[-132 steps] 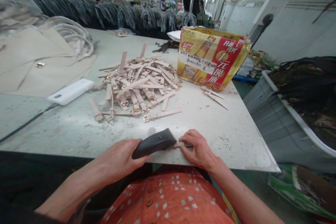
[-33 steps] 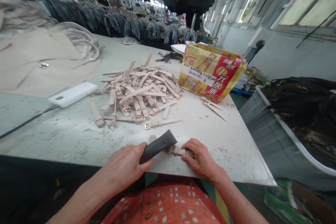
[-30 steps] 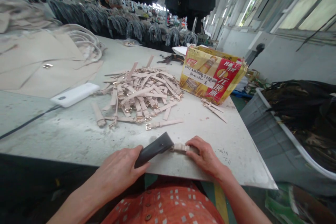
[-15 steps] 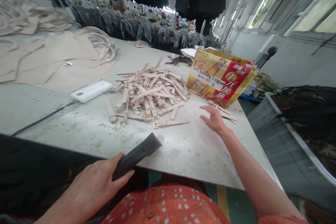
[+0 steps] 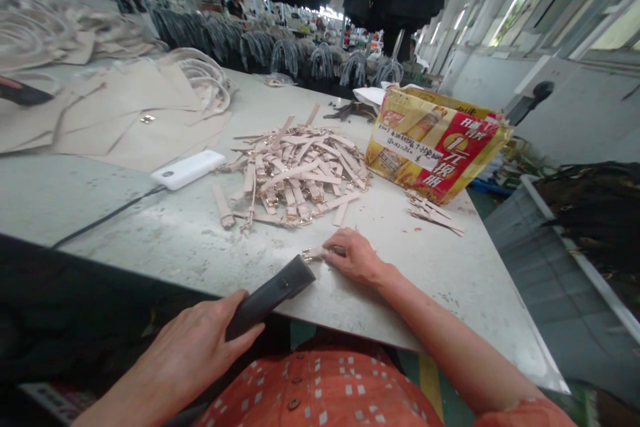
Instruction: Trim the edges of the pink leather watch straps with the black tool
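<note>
My left hand (image 5: 200, 340) is closed around a black handheld tool with a wide, blunt end (image 5: 273, 290), tilted up over the table's front edge. Just beyond its tip, my right hand (image 5: 357, 257) pinches a small beige buckle strap (image 5: 316, 253) low over the table. The strap's gold buckle points toward the tool; my fingers cover most of the rest. Behind the hands lies a heap of similar beige buckle straps (image 5: 305, 170). A smaller group of strap pieces (image 5: 433, 210) rests to the right, by a yellow and red carton.
The yellow and red carton (image 5: 435, 143) stands at the table's right side. A white device with a cable (image 5: 189, 170) lies left of the heap, near flat beige pieces (image 5: 125, 113). A grey bin (image 5: 565, 287) of dark material is beyond the right edge.
My right hand has moved left and toward me, from near the carton to the tool's tip. It has taken hold of the loose buckle strap in front of the heap.
</note>
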### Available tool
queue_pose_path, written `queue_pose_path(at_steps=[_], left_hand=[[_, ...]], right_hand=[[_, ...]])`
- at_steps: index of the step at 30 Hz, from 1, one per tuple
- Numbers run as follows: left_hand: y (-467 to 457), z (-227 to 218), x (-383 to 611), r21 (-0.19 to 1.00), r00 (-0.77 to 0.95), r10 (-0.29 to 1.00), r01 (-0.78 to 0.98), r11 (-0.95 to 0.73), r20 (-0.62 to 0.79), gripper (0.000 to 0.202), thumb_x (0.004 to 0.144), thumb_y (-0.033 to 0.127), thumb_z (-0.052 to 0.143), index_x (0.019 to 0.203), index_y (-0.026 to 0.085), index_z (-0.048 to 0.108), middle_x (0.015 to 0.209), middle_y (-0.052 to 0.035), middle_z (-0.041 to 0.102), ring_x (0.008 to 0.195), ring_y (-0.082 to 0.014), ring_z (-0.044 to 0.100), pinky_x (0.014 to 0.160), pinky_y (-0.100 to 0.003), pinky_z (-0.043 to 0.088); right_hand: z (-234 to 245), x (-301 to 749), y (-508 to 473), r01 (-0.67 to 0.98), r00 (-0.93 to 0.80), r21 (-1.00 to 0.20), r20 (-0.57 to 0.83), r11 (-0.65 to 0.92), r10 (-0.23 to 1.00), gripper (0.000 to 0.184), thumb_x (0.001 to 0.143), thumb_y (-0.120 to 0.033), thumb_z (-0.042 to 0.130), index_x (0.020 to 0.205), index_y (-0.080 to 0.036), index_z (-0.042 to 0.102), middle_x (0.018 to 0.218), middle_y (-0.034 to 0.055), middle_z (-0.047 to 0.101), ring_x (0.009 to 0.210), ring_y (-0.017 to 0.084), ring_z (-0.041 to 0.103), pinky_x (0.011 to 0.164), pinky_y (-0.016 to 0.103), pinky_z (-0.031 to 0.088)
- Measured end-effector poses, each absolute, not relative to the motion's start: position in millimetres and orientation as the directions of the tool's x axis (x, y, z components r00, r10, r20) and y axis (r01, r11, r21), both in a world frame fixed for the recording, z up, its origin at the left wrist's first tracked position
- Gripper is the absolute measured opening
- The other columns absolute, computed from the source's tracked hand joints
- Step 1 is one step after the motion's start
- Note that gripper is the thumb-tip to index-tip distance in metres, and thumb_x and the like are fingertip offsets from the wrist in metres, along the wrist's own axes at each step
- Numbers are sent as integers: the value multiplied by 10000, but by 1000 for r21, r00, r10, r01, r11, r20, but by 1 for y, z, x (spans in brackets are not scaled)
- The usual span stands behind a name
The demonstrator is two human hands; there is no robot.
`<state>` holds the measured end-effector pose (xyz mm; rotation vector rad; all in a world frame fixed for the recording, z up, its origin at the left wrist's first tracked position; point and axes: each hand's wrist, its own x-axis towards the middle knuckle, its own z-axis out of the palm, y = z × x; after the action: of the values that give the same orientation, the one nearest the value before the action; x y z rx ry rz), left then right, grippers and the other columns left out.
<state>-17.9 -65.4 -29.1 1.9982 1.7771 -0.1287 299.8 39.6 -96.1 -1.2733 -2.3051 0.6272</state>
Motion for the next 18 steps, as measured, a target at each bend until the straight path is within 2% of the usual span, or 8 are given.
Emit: queue_pose_path(at_steps=[3,8,11,18], left_hand=[[-65,-28,-14,219,176,903,971,-94,-393,465,988,594,516,1138,258,800,1096,-164,937,1067,-405,905,933,-477,652],[-64,-12,3,173,264,833,964,-205,-486,382,1025,483,474,1145,268,766,1128,-147,933,1102,-397,898,929,-467,625],[-63,-3,15,148,280,791,960,-238,-544,385,1056,446,426,1179,267,743,1168,-146,927,1139,-395,894,962,-474,615],[-58,-7,25,159,252,814,967,-197,-523,366,1044,501,455,1149,279,727,1080,-116,920,1092,-393,897,926,-452,607]], right_hand=[[-103,310,11,602,-487,-646,168,469,857,110,1017,-199,890,1119,-239,903,1085,78,829,1065,262,739,1000,398,573],[-106,321,-17,551,-480,-705,169,446,861,196,971,-151,909,1143,-246,909,1090,78,809,1060,268,740,980,402,589],[-105,322,-19,539,-473,-725,162,429,866,182,980,-165,911,1142,-248,913,1088,81,798,1053,269,734,976,406,590],[-106,320,-16,537,-469,-728,164,427,868,125,1025,-154,872,1113,-234,911,1046,71,763,1025,247,700,953,375,558]])
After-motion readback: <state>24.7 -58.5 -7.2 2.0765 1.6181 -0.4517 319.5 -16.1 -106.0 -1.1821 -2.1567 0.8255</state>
